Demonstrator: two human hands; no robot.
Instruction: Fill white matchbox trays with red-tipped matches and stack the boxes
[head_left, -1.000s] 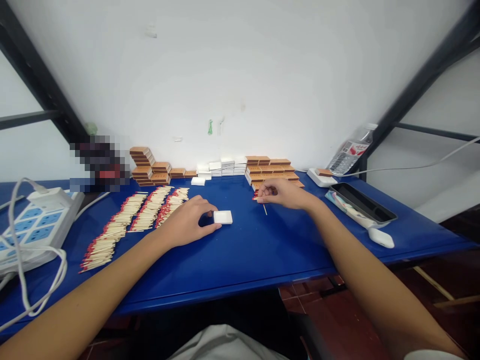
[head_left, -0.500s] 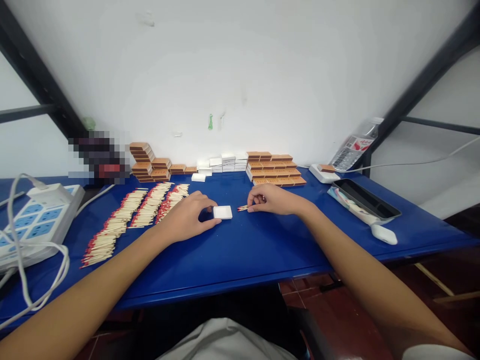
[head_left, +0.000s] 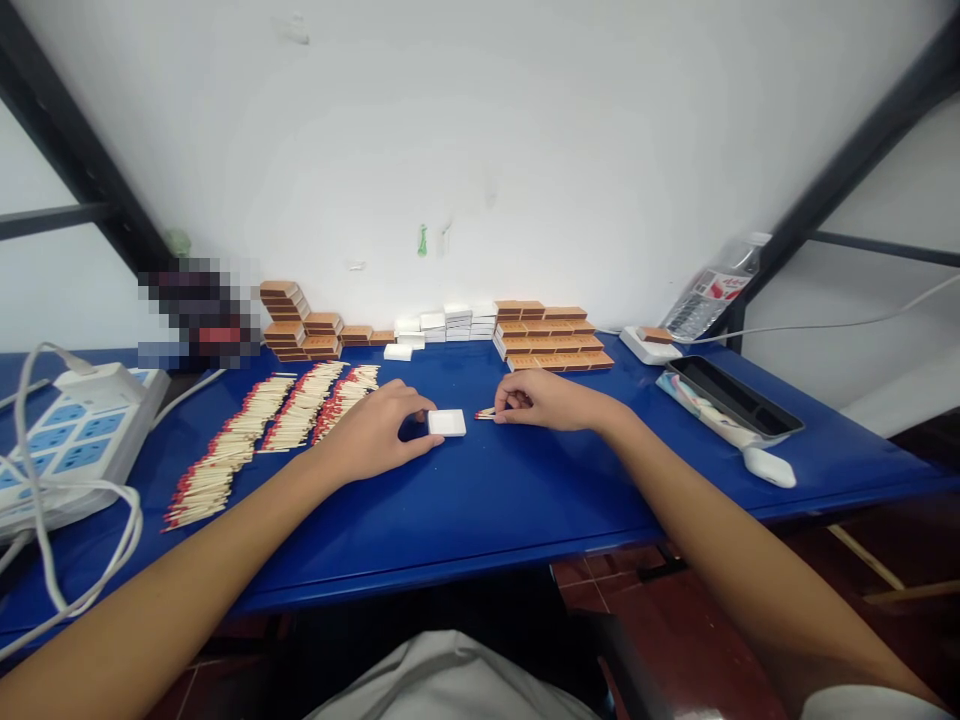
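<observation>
A small white matchbox tray [head_left: 447,423] lies on the blue table, its inside facing up. My left hand [head_left: 381,428] grips the tray's left end between thumb and fingers. Just to the right, my right hand [head_left: 534,398] pinches a few red-tipped matches [head_left: 485,413]. Their heads point left at the tray, a short gap away. Beyond my left forearm, loose matches lie in three long rows: a left row [head_left: 225,450], a middle row [head_left: 301,405] and a right row [head_left: 346,395], partly hidden by my left hand.
Brown matchboxes stand in a left stack [head_left: 289,325] and a right stack [head_left: 555,338] by the wall, with white trays [head_left: 457,322] between. A power strip [head_left: 82,440] with looped cable is at left. An open pencil case [head_left: 731,400], white earbud case [head_left: 769,467] and bottle [head_left: 709,295] stand right.
The matches in my right fingers sit slightly closer together and flatter. Both hands and the tray stay nearly in place; the view has shifted a little.
</observation>
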